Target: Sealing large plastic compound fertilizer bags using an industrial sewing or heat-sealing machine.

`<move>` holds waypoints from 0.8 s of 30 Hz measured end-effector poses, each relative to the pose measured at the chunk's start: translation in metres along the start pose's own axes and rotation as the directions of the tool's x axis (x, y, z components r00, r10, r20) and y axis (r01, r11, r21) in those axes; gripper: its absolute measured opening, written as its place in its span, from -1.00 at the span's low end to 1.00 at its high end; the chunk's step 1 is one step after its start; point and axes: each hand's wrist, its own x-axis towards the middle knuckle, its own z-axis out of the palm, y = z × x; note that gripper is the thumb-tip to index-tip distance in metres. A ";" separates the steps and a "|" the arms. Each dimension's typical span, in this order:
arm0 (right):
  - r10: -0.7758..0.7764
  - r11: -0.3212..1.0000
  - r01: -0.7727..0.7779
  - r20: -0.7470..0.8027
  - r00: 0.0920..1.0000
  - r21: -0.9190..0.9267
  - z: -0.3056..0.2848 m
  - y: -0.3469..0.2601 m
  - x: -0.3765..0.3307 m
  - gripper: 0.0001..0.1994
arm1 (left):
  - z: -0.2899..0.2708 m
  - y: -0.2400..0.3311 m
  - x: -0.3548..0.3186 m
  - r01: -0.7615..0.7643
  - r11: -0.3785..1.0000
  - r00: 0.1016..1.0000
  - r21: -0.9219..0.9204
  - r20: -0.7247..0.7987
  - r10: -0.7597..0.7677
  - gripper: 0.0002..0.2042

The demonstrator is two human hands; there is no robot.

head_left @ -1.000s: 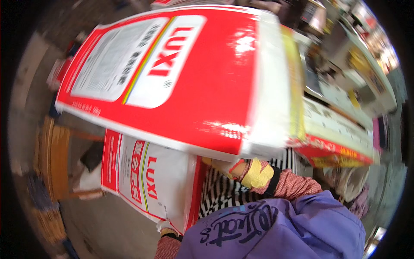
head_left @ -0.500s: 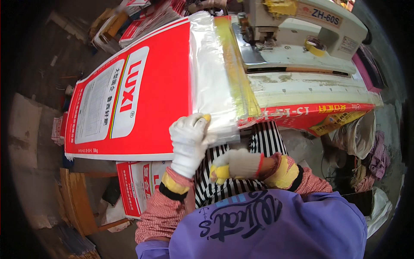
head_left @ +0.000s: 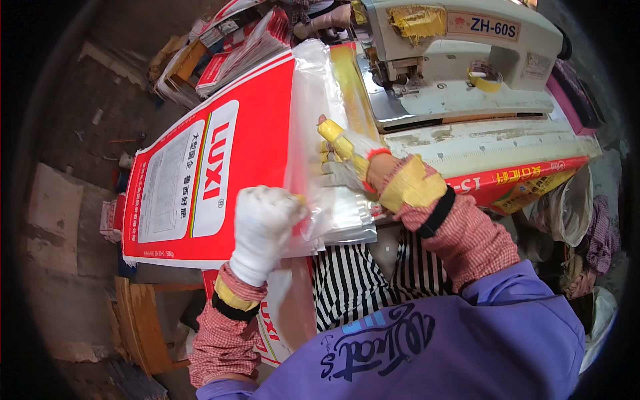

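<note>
A large red and white woven sack (head_left: 227, 160) lies across the work table in front of me, its open end showing a clear plastic liner (head_left: 320, 127). My left hand (head_left: 261, 223), in a white glove, is closed on the sack's near edge where the liner begins. My right hand (head_left: 343, 160), in a yellow-tipped glove, reaches inside the clear liner with its fingers spread flat. A white industrial sewing machine (head_left: 453, 57) stands just beyond the sack's open end.
More red and white sacks are piled at the far side (head_left: 240, 47) and another hangs below the table by my knees (head_left: 273, 327). A wooden stool (head_left: 143, 323) stands lower left. Cloth and bags hang at the right (head_left: 573, 213).
The sack has come down from in front of my view and now lies flatter on the table by the machine. My right hand has slid into the liner; my left has shifted lower on the edge.
</note>
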 end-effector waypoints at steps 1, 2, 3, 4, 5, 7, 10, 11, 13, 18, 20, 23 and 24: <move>-0.026 0.999 0.025 -0.052 0.998 -0.029 -0.002 -0.004 0.014 -0.70 | 0.006 -0.003 -0.004 -0.035 0.996 0.987 0.086 0.160 0.021 -0.90; -0.033 0.999 0.031 -0.050 0.998 -0.031 -0.004 -0.006 0.023 -0.70 | 0.010 -0.004 -0.001 -0.080 0.993 0.973 0.090 0.224 0.058 -0.91; -0.099 0.968 0.083 -0.057 0.993 -0.236 -0.008 -0.008 0.030 -0.71 | 0.009 -0.004 0.001 -0.077 0.995 0.950 0.070 0.307 0.052 -0.89; -0.164 0.894 0.125 -0.054 0.985 -0.431 -0.005 -0.012 0.029 -0.71 | 0.008 -0.004 0.004 -0.071 0.996 0.921 0.048 0.388 0.047 -0.88; -0.166 0.893 0.106 -0.102 0.981 -0.438 0.002 -0.013 0.028 -0.74 | 0.009 -0.011 0.005 -0.072 0.996 0.923 0.047 0.382 0.049 -0.88; -0.175 0.856 0.109 -0.084 0.981 -0.505 0.008 -0.014 0.033 -0.73 | 0.011 -0.029 0.011 0.183 0.913 0.875 -0.364 0.484 0.018 -0.84; -0.211 0.746 0.120 -0.061 0.976 -0.656 0.020 -0.014 0.042 -0.70 | 0.022 -0.043 0.032 0.736 0.472 0.677 -0.486 0.502 -0.539 -0.77; -0.246 0.667 0.132 -0.050 0.968 -0.733 0.030 -0.013 0.043 -0.67 | 0.034 -0.054 0.036 0.722 0.558 0.691 -0.409 0.396 -0.604 -0.74; -0.305 0.409 0.141 0.011 0.952 -0.901 0.050 -0.015 0.029 -0.67 | 0.058 -0.063 0.036 0.734 0.342 0.646 -0.587 0.445 -0.620 -0.76; -0.467 -0.231 0.092 0.194 0.863 -0.968 0.022 -0.028 0.031 -0.72 | 0.036 -0.113 0.019 0.525 0.342 0.757 -0.780 0.243 -0.607 -0.86; -0.449 -0.407 -0.162 0.042 0.893 -0.899 0.025 -0.031 0.018 -0.75 | -0.004 -0.147 0.004 0.437 0.193 0.651 -0.878 0.162 -0.741 -0.87; -0.541 -0.695 -0.008 0.516 0.664 -0.719 0.035 -0.009 0.039 -0.82 | -0.012 -0.141 0.010 0.412 0.231 0.610 -0.881 0.079 -0.788 -0.88; -0.439 -0.880 0.016 0.828 0.350 -0.474 0.043 0.003 0.049 -0.84 | -0.015 -0.131 0.016 0.506 0.323 0.619 -0.800 0.075 -0.782 -0.88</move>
